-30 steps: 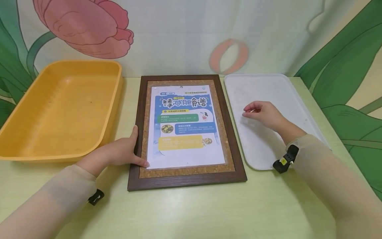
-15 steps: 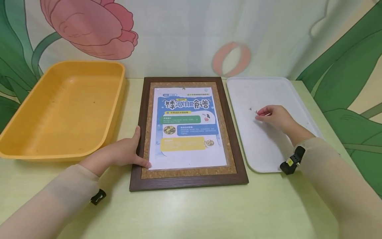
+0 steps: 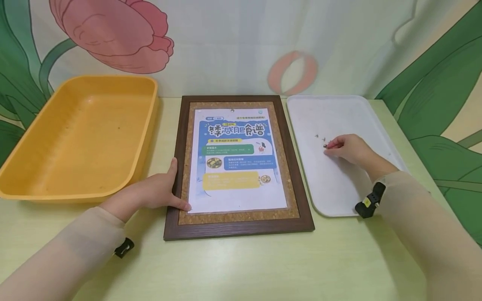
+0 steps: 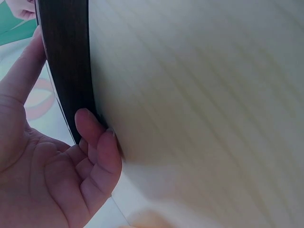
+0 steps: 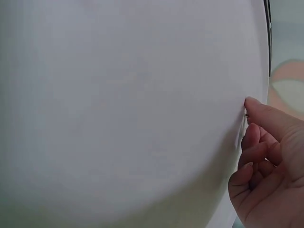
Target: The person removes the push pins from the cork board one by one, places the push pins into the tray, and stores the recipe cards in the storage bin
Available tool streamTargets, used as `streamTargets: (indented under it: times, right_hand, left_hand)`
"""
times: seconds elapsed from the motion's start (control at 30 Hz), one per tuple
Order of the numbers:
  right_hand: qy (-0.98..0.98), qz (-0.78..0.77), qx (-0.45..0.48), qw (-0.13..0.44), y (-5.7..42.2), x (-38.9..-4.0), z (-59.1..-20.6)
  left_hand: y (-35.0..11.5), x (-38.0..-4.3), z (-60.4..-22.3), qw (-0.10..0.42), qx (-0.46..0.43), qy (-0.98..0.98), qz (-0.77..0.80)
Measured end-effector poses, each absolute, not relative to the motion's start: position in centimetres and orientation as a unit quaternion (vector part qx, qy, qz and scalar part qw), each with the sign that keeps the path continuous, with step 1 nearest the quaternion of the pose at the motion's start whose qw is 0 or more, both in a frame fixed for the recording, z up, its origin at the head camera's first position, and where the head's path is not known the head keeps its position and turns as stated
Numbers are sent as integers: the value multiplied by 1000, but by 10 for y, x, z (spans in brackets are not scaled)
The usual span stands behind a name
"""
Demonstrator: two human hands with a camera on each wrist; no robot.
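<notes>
A brown-framed cork board [image 3: 239,218] lies on the table with a printed paper sheet [image 3: 226,200] on it. My left hand [image 3: 154,190] grips the board's left edge, its thumb on the sheet's lower left corner; in the left wrist view its other fingers curl against the dark frame [image 4: 66,57]. Over the white tray [image 3: 331,188], my right hand [image 3: 348,148] pinches a small metal thumbtack [image 3: 325,146] between thumb and index finger. Two more thumbtacks [image 3: 316,136] lie just beyond those fingertips. Another tack [image 3: 232,110] shows at the sheet's top edge.
At the left stands a deep yellow plastic tub [image 3: 147,138], its side close behind my left forearm. The tray lies right of the board with a narrow gap. A curtain [image 3: 226,50] with printed flowers hangs behind the pale green table [image 3: 241,267].
My right hand has moved a little to the right over the tray, uncovering thumbtacks, and one tack now shows at its fingertips. The left hand stays on the board.
</notes>
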State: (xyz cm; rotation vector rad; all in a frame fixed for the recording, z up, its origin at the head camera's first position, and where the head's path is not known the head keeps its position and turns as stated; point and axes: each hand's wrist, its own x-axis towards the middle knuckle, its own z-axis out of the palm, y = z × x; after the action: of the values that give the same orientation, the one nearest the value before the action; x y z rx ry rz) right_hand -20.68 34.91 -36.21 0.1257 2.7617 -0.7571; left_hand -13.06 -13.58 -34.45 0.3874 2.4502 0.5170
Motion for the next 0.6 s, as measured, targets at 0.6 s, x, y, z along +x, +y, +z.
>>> streamTargets:
  times: [0.6]
  right_hand:
    - [954,-290,-38,66,276,-244,-319]
  left_hand:
    - [-138,-131,-347,300,145,922,197]
